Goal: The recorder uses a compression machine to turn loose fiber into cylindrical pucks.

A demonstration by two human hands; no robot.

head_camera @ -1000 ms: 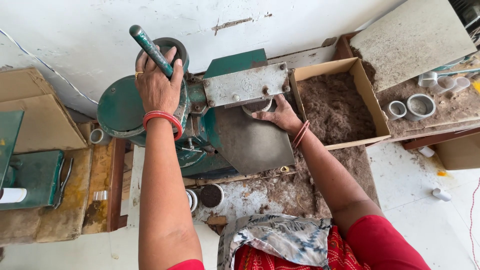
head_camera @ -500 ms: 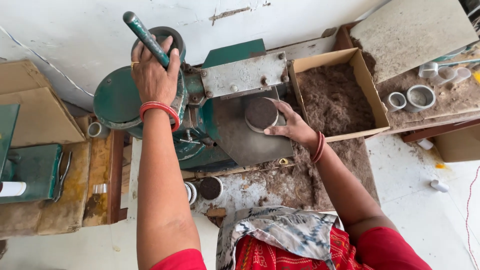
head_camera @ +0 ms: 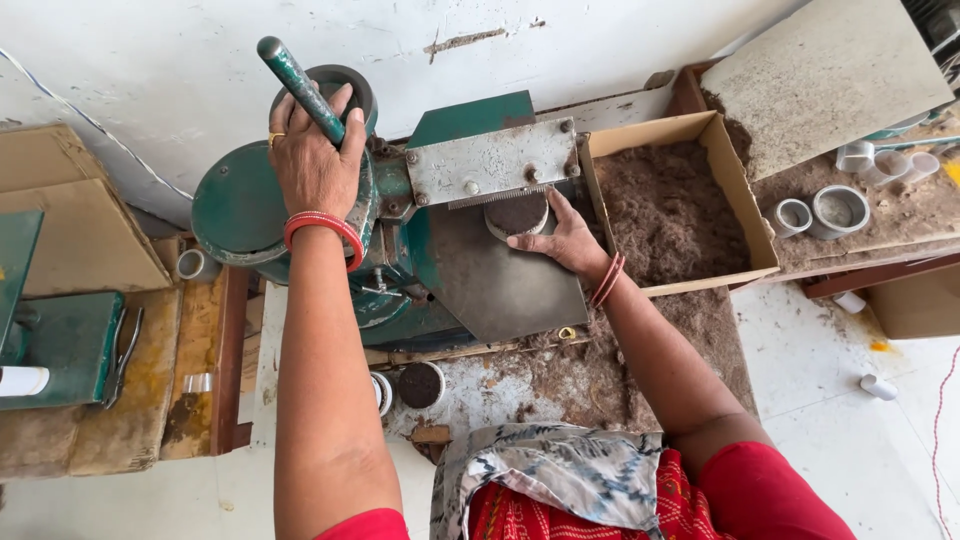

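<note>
Sitting on a green press machine, its lever handle rises up-left through the clenched left hand, arm straight, while the right hand, wrist bent, fingers pinching, holds a dark round disc under the machine's metal plate.

Left hand covers the base of the green lever handle; fingers wrap out of sight behind it. Dark disc is half hidden under the steel plate and partly behind the right hand fingers. Green box at left is cut by the frame edge. White rings on the right board are small, contents unclear. Upper right corner items are cropped, unidentifiable.
</note>
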